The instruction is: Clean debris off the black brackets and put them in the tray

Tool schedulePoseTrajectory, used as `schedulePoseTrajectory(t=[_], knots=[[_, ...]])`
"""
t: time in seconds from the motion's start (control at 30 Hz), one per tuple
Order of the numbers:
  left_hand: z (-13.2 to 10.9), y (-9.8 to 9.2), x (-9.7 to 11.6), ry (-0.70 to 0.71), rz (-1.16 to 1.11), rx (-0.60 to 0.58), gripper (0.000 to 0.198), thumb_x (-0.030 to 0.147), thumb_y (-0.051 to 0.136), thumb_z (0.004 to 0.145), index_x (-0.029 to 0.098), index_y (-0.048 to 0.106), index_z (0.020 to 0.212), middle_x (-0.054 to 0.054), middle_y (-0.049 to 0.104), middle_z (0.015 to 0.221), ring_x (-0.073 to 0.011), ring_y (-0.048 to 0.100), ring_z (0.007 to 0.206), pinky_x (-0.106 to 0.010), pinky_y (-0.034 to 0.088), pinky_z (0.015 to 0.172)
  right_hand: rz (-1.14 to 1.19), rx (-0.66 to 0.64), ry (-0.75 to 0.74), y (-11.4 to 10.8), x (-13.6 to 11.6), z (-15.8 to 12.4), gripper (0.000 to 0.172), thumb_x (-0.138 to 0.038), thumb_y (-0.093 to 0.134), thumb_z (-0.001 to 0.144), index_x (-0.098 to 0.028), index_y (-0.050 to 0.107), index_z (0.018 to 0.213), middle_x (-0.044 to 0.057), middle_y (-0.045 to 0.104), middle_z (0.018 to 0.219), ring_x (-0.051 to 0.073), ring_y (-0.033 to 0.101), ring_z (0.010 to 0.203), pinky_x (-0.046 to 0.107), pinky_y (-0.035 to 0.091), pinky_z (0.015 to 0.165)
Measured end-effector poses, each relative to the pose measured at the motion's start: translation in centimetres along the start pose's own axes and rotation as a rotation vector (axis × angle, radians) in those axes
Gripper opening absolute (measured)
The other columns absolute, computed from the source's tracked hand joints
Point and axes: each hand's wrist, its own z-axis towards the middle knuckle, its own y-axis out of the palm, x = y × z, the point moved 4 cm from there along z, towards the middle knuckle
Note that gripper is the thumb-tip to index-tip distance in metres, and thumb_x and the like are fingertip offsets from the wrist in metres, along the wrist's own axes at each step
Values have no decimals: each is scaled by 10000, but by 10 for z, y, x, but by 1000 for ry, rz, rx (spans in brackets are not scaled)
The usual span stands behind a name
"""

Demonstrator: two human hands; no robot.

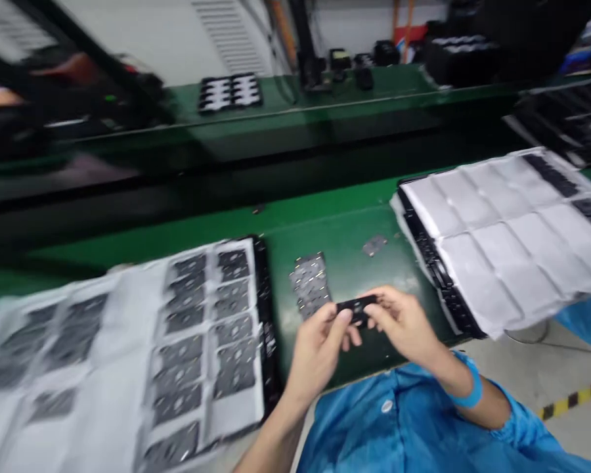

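Both hands hold one small black part point(356, 309) above the green table. My left hand point(320, 341) pinches its left end between thumb and fingers, and my right hand point(398, 322) grips its right end the same way. Just behind my left hand, a group of dark flat pieces point(309, 282) with small shiny spots lies on the table. A separate small grey piece point(375, 246) rests farther back, beyond my right hand.
At the left, a white compartment tray point(121, 315) bears many dark pieces. On the right stands a stack of trays topped by a white one point(502, 230). Behind them runs a green shelf point(285, 108) with a small black-and-white tray point(230, 92).
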Motion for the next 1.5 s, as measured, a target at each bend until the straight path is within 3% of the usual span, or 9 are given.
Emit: schedulePoseTrajectory(t=[0.17, 0.4, 0.53, 0.77, 0.87, 0.97, 1.13, 1.3, 1.5], knots=[[-1, 10, -7, -58, -220, 13, 521, 675, 662, 980, 175, 583, 859, -35, 729, 723, -116, 651, 521, -205, 450, 487, -58, -44, -15, -12, -13, -8, 209, -369, 673, 1055, -207, 763, 1150, -3, 726, 759, 135, 692, 663, 219, 578, 633], [-7, 6, -16, -51, -219, 0, 421, 571, 639, 1028, 179, 571, 890, 42, 596, 609, -82, 539, 523, -206, 403, 549, -223, -61, -62, -18, -8, -4, 224, -379, 701, 1054, -250, 775, 1221, 13, 783, 884, 155, 748, 768, 249, 613, 740], [-3, 4, -19, -92, -216, -16, 385, 542, 690, 988, 183, 587, 898, 69, 516, 604, -81, 447, 526, -217, 307, 523, -391, -10, -148, -15, -7, 3, 155, -373, 742, 1014, -246, 815, 1065, 40, 805, 979, 184, 747, 853, 284, 597, 799], [2, 6, -28, 15, -198, 107, 383, 524, 745, 942, 174, 602, 883, 4, 564, 848, -127, 540, 744, -254, 425, 675, -191, 37, 69, 0, 19, -2, 275, -485, 728, 1017, -216, 779, 987, 9, 741, 750, 163, 692, 636, 266, 575, 621], [1, 3, -23, 109, -8, 73, 268, 416, 611, 1034, 189, 589, 893, -24, 607, 893, -162, 582, 818, -276, 443, 715, -229, 58, -12, -3, 15, 1, 254, -469, 755, 999, -217, 781, 1005, 57, 779, 956, 184, 728, 803, 297, 602, 738], [1, 3, -16, 127, 154, -76, 194, 315, 528, 1068, 218, 534, 901, -17, 668, 839, -175, 630, 787, -289, 451, 716, -338, 58, -145, -9, 1, 8, 252, -418, 756, 1003, -235, 799, 1171, 94, 759, 1152, 198, 703, 916, 327, 590, 804], [3, 11, -16, 41, -11, -146, 159, 343, 543, 1072, 213, 556, 982, -20, 730, 821, -177, 723, 765, -265, 493, 692, -283, 9, -85, -8, -5, 12, 216, -419, 711, 1035, -228, 810, 1047, 70, 767, 944, 187, 695, 792, 307, 575, 695], [2, 16, -24, 54, -54, -74, 357, 434, 522, 1085, 185, 615, 847, -8, 665, 759, -135, 615, 682, -252, 449, 670, -139, 54, 57, -10, 6, 6, 274, -466, 735, 1006, -196, 760, 1045, -36, 593, 617, 120, 526, 518, 237, 437, 493], [3, 14, -11, 263, 187, -64, 343, 342, 492, 1091, 213, 469, 774, 42, 464, 695, -123, 428, 642, -272, 331, 645, -167, -12, -37, -13, -3, 11, 195, -393, 710, 1018, -224, 806, 1043, 30, 722, 873, 136, 607, 671, 265, 500, 624]])
